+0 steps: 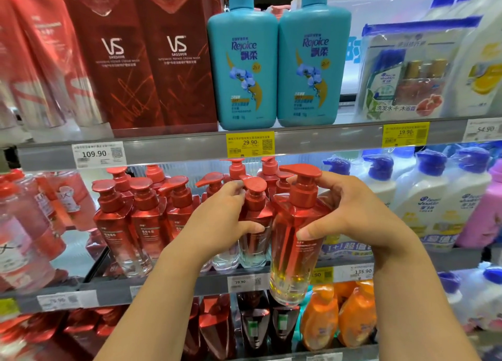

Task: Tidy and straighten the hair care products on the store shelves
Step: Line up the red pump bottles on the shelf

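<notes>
1. You see a bright, evenly lit store scene; colours are saturated.
2. White backlight glows behind the upper right of the frame and washes out the pack there, hazing its print.
3. A cool glow also sits behind the white bottles at right centre.
4. Glare streaks run down the red boxes and glint on the red bottles.
5. The centre is sharp: teal bottles and price tags read clearly.
6. The left edge, lower left and far right smear into blur.
7. Wide-angle distortion bows the shelf rail and tilts items at the edges.
</notes>
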Motion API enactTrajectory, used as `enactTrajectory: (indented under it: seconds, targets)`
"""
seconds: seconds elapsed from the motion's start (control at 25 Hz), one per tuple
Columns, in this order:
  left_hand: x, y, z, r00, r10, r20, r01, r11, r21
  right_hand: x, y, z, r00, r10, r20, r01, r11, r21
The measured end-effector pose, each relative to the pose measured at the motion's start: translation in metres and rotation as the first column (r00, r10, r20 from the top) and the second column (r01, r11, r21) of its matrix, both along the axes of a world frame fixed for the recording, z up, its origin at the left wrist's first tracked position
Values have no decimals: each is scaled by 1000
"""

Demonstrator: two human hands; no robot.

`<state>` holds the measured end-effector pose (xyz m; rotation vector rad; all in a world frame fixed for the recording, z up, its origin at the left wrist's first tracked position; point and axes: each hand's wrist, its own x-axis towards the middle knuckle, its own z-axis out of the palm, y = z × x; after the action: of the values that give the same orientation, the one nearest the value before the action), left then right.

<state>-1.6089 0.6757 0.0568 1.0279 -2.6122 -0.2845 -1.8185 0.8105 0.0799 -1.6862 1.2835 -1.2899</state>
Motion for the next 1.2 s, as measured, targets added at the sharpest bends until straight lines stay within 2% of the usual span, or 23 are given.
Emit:
enactTrajectory:
  seconds: [0.2, 0.56, 0.68, 0.88, 0.92, 1.0, 1.08, 1.16, 1.2]
  targets:
    - [-3, -1, -2, 997, 37, -71, -37, 999, 1, 6, -2, 1, 1000, 6, -22, -6, 1000, 10]
    - [-6, 1, -8, 997, 72, -23, -75, 986, -149, 15, -3, 5, 997, -62, -52, 62, 998, -4]
    - [-4, -2, -9, 997, 63, -35, -70, 968, -241, 20, -5, 7, 996, -78, -38, 77, 997, -13]
    - [7, -2, -10, 999, -46, -23, 36, 944, -327, 39, -17, 8, 994, -103, -33, 101, 994, -51]
    - [14, 0, -9, 992, -99, -72, 71, 946, -316, 45, -20, 9, 995, -95, -27, 93, 994, -59]
    - [33, 7, -5, 937, -150, -317, 92, 977, -190, 57, -26, 11, 997, -75, -21, 74, 995, -71]
    - [60, 14, -4, 811, -78, -580, 165, 981, 99, 73, -31, 13, 998, -58, -26, 56, 996, -74]
    - [93, 15, -3, 727, -2, -686, 328, 879, 345, 94, -42, 14, 999, -31, -24, 29, 997, -74]
    - [110, 13, -2, 726, 3, -688, 373, 839, 398, 108, -49, 15, 999, -23, -38, 20, 997, -80]
